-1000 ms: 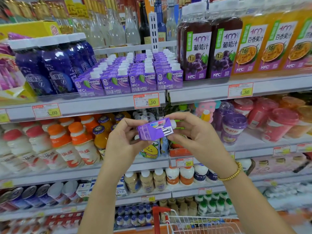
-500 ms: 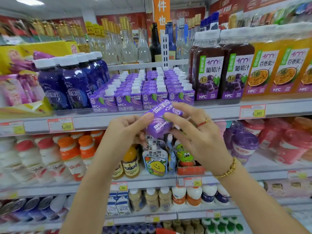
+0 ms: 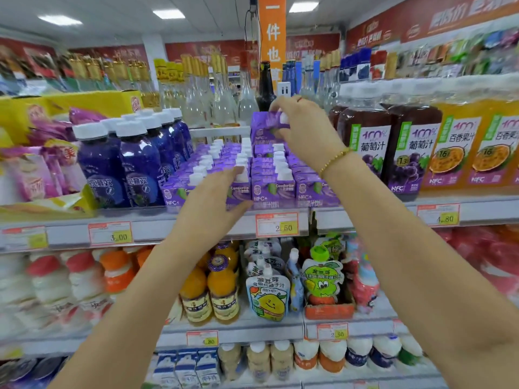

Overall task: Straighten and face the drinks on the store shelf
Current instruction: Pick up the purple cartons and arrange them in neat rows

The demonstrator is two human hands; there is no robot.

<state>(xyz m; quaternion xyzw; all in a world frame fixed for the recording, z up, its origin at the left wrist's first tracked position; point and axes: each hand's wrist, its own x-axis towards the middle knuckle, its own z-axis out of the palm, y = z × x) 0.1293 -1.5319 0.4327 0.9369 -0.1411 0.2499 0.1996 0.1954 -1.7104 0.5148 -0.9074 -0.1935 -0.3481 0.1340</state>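
Several rows of small purple juice cartons [image 3: 273,189] with white caps stand on the upper shelf [image 3: 365,217]. My right hand [image 3: 303,127] grips one purple carton [image 3: 262,126] from above and holds it upright over the back of those rows. My left hand [image 3: 213,197] lies with straight fingers against the front cartons at the left of the block, thumb at the shelf edge. Part of the front row is hidden behind that hand.
Dark blue bottles [image 3: 120,161] stand left of the cartons, tall grape juice bottles [image 3: 365,147] and orange juice bottles [image 3: 455,147] to the right. Glass bottles [image 3: 222,99] line the shelf behind. Lower shelves hold orange bottles [image 3: 222,290], pouches [image 3: 268,296] and yogurt drinks [image 3: 53,282].
My right hand has lifted the purple carton up and back over the rows. My left hand has let go of it and dropped to the front cartons. The view has tilted upward.
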